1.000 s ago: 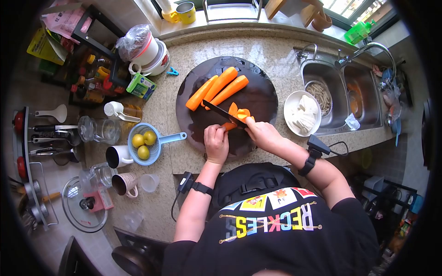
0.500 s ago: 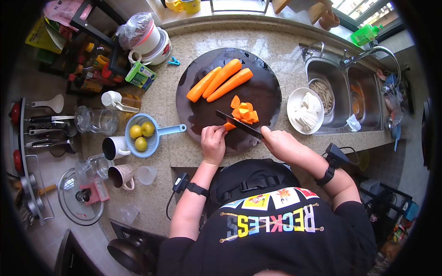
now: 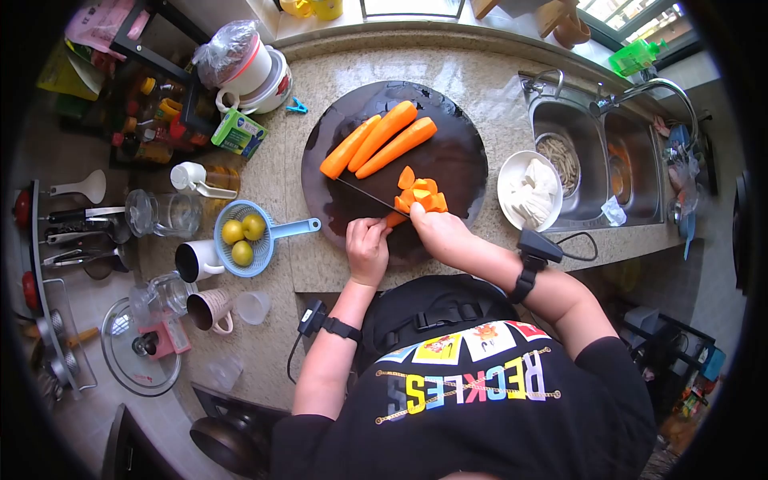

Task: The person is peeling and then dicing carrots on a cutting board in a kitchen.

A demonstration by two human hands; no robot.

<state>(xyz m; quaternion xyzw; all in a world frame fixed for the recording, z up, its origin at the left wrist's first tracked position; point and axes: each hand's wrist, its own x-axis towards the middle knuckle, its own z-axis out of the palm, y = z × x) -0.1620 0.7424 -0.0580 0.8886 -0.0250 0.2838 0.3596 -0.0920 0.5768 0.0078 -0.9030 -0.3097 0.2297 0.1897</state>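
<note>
- Left hand pinches a carrot piece at frame centre.
- Right hand grips a knife beside it, near cut chunks.
- Three carrots lie on the round board, upper centre.

1. Daylight comes in through the window at upper right, its panes bright and partly washed out.
2. Pale glare lies on the far stretch of countertop; the dark board shows a glossy sheen.
3. The carrots are well lit and fairly crisp.
4. The bottles at left sit in dim shadow.
5. Fisheye distortion bends the countertop's edges; detail softens outward, and black vignetting swallows the corners.
</note>
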